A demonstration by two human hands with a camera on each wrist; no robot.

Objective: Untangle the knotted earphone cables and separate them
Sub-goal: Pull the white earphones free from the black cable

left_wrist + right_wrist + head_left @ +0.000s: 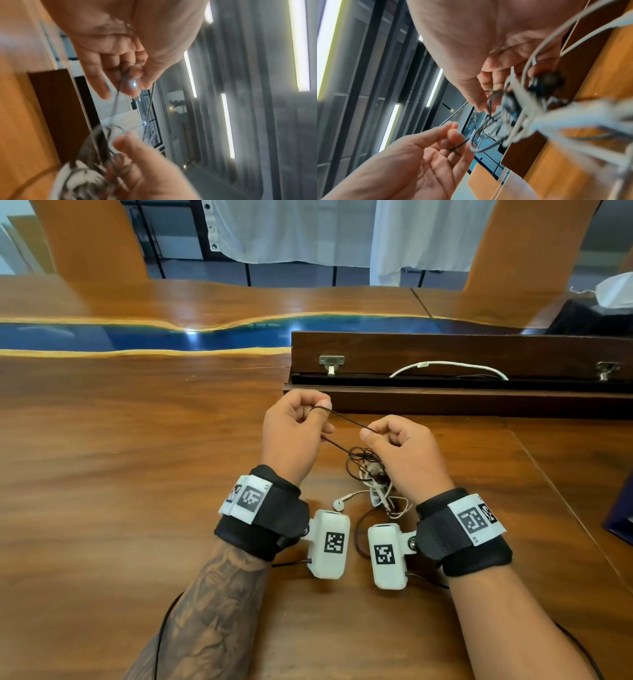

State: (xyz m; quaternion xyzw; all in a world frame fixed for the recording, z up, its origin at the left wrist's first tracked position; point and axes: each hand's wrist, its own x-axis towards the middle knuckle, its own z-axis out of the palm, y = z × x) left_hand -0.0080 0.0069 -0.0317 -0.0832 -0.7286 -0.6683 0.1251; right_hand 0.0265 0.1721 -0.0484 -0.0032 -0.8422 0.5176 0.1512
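Item: knot of earphone cables [371, 474], one black cable [342, 419] and one white cable [383, 501] wound together, hanging between the wrists just above the tabletop [137, 474]; a white earbud [339, 503] trails from the lower end. Black strand: drawn out of the knot as a loop hooked round the fingers of the left hand [294, 433], both legs running back across the gap, likely to keep the strand taut and traceable. Right hand [404, 453]: fingers curled, pinching the black strand at the top of the knot, probably to steady the bundle while the strand is worked loose. Separation not yet achieved. Head view: shows the overall layout, plus a long wooden box [459, 371] behind the hands holding another white cord [448, 366]. Right wrist view: shows, blurred, a black earbud [544, 82] inside the bundle, unseen from above. Left wrist view: shows the two legs of the loop leaving the fingers.
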